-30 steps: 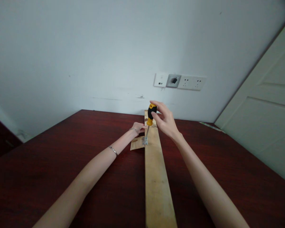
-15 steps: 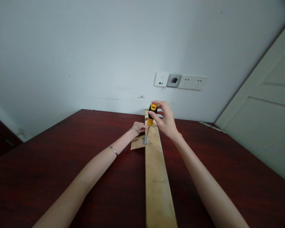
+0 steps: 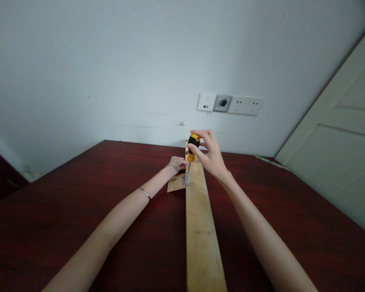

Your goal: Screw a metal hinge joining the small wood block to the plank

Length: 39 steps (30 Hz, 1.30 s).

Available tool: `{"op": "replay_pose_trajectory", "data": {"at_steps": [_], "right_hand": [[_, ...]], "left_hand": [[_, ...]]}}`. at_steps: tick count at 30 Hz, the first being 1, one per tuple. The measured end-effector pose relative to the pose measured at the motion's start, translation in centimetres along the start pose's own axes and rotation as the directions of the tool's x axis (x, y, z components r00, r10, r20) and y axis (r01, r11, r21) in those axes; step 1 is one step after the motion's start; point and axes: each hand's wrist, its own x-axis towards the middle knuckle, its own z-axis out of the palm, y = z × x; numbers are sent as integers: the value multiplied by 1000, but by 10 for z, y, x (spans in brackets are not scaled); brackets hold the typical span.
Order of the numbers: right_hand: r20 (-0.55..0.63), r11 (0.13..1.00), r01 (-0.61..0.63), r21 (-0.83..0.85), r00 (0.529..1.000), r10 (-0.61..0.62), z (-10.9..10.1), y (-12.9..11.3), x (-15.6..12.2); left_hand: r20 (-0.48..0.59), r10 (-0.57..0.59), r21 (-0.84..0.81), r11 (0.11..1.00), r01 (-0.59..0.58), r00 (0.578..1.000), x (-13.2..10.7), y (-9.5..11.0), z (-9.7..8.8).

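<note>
My right hand (image 3: 210, 152) is closed round the black and yellow handle of a screwdriver (image 3: 194, 142). The screwdriver leans slightly, its shaft running down to a small metal hinge (image 3: 187, 179) at the left edge of a long wooden board (image 3: 201, 219). Whether the tip sits in a screw is too small to tell. My left hand (image 3: 178, 162) grips the board's left side just beyond the hinge, its thumb near the top edge and some fingers hidden. A short wooden piece (image 3: 176, 183) juts out to the left beneath the hinge.
The board lies lengthwise on a dark red table (image 3: 133, 243), its far end close to a white wall (image 3: 139, 73). Wall sockets (image 3: 245, 106) are above the table's back edge. A pale panelled door (image 3: 346, 142) stands at the right.
The screwdriver handle has turned and shifted slightly left, with my right hand moving along. My left hand, the board and the hinge stay where they were.
</note>
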Motion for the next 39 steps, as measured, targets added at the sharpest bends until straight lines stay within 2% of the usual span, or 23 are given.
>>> {"op": "replay_pose_trajectory", "data": {"at_steps": [4, 11, 18, 24, 29, 31, 37, 39], "right_hand": [[48, 998, 51, 29, 997, -52, -1, 0, 2], [-62, 999, -29, -19, 998, 28, -1, 1, 2], [68, 996, -22, 87, 998, 16, -5, 2, 2], [-27, 997, -80, -4, 996, 80, -3, 3, 2], [129, 993, -98, 67, 988, 88, -8, 6, 3], [150, 995, -75, 67, 987, 64, -7, 9, 2], [19, 998, -3, -57, 1000, 4, 1, 8, 0], [18, 997, -7, -80, 1000, 8, 1, 4, -1]], "left_hand": [[-43, 10, 60, 998, -8, 999, -2, 2, 1], [-45, -3, 105, 994, 8, 999, -11, 7, 5], [-38, 8, 113, 994, -3, 999, -17, 9, 7], [-18, 23, 114, 993, -20, 1000, -20, 10, 4], [13, 22, 116, 993, -23, 1000, -19, 9, 3], [22, 20, 116, 993, -22, 1000, -18, 9, 3], [-9, 28, 113, 993, -27, 1000, -12, 8, 1], [-15, 31, 110, 993, -30, 999, -10, 8, 1]]}}
